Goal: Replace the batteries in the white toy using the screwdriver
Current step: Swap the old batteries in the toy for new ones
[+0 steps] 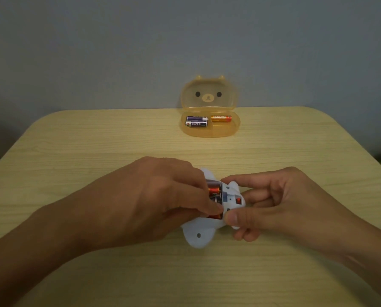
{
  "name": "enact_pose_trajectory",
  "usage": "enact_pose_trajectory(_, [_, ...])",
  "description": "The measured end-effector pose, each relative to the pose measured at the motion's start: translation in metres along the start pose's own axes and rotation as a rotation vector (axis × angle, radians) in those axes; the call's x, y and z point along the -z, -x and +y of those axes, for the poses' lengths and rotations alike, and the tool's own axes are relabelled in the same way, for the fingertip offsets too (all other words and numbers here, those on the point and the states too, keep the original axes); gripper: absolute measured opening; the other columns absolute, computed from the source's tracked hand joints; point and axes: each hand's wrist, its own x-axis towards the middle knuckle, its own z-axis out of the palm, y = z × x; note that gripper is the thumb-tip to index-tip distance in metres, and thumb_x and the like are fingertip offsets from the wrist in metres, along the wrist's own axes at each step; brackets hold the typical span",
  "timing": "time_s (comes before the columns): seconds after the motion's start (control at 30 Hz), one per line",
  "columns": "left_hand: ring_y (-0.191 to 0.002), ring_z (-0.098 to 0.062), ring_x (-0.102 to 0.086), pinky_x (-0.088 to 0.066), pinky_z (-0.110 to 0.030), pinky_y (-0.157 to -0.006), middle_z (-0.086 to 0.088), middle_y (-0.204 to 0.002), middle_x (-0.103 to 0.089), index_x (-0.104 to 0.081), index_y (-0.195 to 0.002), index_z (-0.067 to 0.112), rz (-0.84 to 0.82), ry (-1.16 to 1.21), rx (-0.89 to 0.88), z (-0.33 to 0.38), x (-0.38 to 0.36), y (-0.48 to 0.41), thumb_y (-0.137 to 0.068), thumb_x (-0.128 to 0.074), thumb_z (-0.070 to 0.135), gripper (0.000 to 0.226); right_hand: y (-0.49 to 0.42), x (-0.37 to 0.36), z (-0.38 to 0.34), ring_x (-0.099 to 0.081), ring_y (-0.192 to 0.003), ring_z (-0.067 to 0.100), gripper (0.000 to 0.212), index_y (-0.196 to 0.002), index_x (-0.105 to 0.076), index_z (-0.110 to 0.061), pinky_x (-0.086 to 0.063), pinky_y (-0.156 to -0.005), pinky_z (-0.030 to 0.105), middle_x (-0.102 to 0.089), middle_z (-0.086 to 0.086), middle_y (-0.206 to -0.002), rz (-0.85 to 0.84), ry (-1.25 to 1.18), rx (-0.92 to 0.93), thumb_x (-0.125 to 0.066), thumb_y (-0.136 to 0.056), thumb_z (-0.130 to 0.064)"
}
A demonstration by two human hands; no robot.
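Note:
The white toy lies underside up on the wooden table, held between both hands. Its battery compartment is uncovered, and orange batteries show inside. My left hand covers the toy's left side, with its fingertips pressed into the compartment on a battery. My right hand pinches the toy's right end between thumb and fingers. No screwdriver or compartment cover is visible.
An orange bear-faced plastic case stands open at the far middle of the table. It holds two purple batteries and one orange battery. A grey wall rises behind the table's far edge.

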Motion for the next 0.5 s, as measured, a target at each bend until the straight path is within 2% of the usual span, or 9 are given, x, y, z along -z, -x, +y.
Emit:
enact_pose_trajectory(0.13, [-0.072, -0.024, -0.069, -0.058, -0.035, -0.061, 0.002, -0.094, -0.077, -0.082, -0.111, 0.022, -0.053, -0.155, -0.056, 0.006, 0.002, 0.0, -0.094, -0.057, 0.017, 0.031, -0.001, -0.001, -0.001, -0.078, -0.061, 0.023, 0.047, -0.108, -0.079, -0.02, -0.062, -0.056, 0.024, -0.084, 0.014, -0.081, 0.002, -0.004, 0.003, -0.084, -0.062, -0.011])
enact_pose_trajectory(0.2, [-0.077, -0.021, -0.07, -0.059, -0.035, -0.063, 0.003, -0.098, -0.077, -0.082, -0.113, 0.023, -0.053, -0.143, -0.029, 0.006, 0.003, 0.002, -0.093, -0.056, 0.016, 0.034, -0.001, 0.0, -0.001, -0.078, -0.062, 0.023, 0.047, -0.107, -0.079, -0.022, -0.063, -0.056, 0.025, -0.084, 0.015, -0.082, 0.005, -0.014, -0.001, -0.084, -0.061, -0.012])
enact_pose_trajectory(0.27, [-0.088, -0.012, -0.073, -0.06, -0.03, -0.073, 0.007, -0.105, -0.078, -0.083, -0.114, 0.023, -0.015, -0.038, 0.037, -0.001, 0.011, 0.007, -0.095, -0.06, 0.018, 0.03, -0.001, 0.001, -0.002, -0.079, -0.062, 0.023, 0.045, -0.103, -0.08, -0.024, -0.063, -0.057, 0.025, -0.084, 0.015, -0.083, 0.0, -0.016, -0.002, -0.084, -0.059, -0.015])
enact_pose_trajectory(0.3, [-0.093, -0.007, -0.073, -0.059, -0.026, -0.078, 0.009, -0.108, -0.078, -0.083, -0.114, 0.022, 0.009, 0.031, 0.079, -0.008, 0.017, 0.011, -0.095, -0.063, 0.021, 0.027, -0.001, 0.001, -0.002, -0.079, -0.062, 0.023, 0.044, -0.102, -0.081, -0.025, -0.063, -0.057, 0.025, -0.084, 0.015, -0.083, -0.002, -0.016, -0.002, -0.084, -0.059, -0.015])
enact_pose_trajectory(0.37, [-0.099, -0.004, -0.073, -0.058, -0.027, -0.082, 0.013, -0.11, -0.077, -0.082, -0.113, 0.024, 0.032, 0.083, 0.165, -0.024, 0.034, 0.023, -0.094, -0.069, 0.03, 0.024, -0.001, 0.001, -0.002, -0.078, -0.062, 0.023, 0.046, -0.103, -0.08, -0.025, -0.063, -0.057, 0.025, -0.084, 0.016, -0.082, 0.001, -0.016, -0.002, -0.084, -0.058, -0.015])
enact_pose_trajectory(0.5, [-0.098, -0.007, -0.072, -0.058, -0.036, -0.075, 0.027, -0.113, -0.071, -0.076, -0.111, 0.047, -0.066, -0.03, 0.358, -0.05, 0.056, 0.055, -0.081, -0.074, 0.068, 0.037, -0.002, 0.0, -0.002, -0.08, -0.066, 0.022, 0.056, -0.112, -0.076, -0.024, -0.063, -0.058, 0.025, -0.084, 0.013, -0.084, 0.018, 0.003, 0.002, -0.084, -0.056, -0.018])
